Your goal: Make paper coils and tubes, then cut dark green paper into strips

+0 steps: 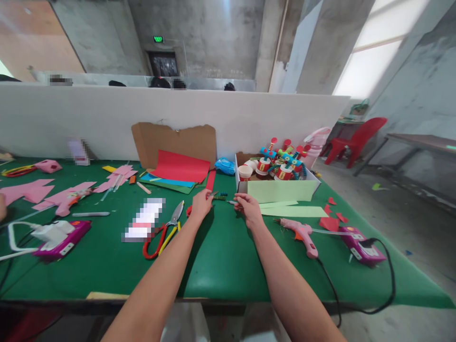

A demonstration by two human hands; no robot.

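My left hand (202, 203) is low over the green table, its fingers closed. A small metal point shows at its fingertips and a red piece (189, 210) beside it; I cannot tell what it grips. Just right of those fingertips lie a yellow-green coil (219, 198) and a dark blue coil (223, 194). My right hand (248, 207) has its fingers bent together around a slim, pen-like stick (231, 203) whose grey tip points left. A red paper strip (211, 179) lies beyond my left hand. Large red-handled scissors (174, 216) rest left of it.
A white box (285, 190) of red, blue and green figures stands ahead right. A pink glue gun (301, 233) and a purple power strip (363, 247) lie right. Coloured paper (181, 164) leans on cardboard (174, 137). Another person's hand (2, 206) shows far left.
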